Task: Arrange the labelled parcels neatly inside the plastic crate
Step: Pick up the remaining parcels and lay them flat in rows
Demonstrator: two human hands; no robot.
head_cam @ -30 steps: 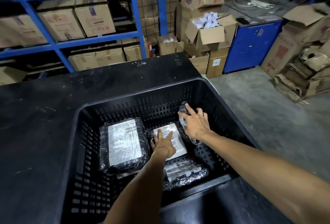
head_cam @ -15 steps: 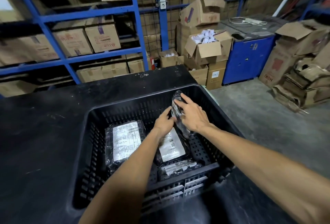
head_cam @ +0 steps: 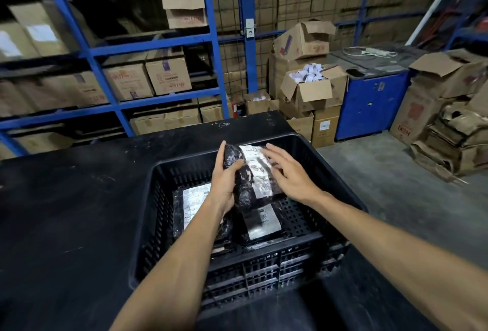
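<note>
A black slatted plastic crate (head_cam: 264, 272) stands on a black table (head_cam: 66, 225). Above the crate's inside, my left hand (head_cam: 224, 182) grips a black-wrapped parcel with a white label (head_cam: 253, 172) by its left edge, tilted with the label up. My right hand (head_cam: 290, 174) lies with fingers spread against the parcel's right side, touching the label. On the crate floor lie two more labelled parcels: one at the left (head_cam: 192, 206), partly behind my left forearm, and one in the middle (head_cam: 261, 222) below the held parcel.
Blue shelving (head_cam: 105, 50) with cardboard boxes runs behind the table. A blue cabinet (head_cam: 369, 103) and open cartons (head_cam: 314, 85) stand at the back right. Flattened cardboard (head_cam: 454, 140) is piled on the concrete floor to the right.
The parcel that stood at the crate's right side has been lifted higher and turned label-up. My left hand left the middle parcel and took hold of the raised one. The camera has tilted up.
</note>
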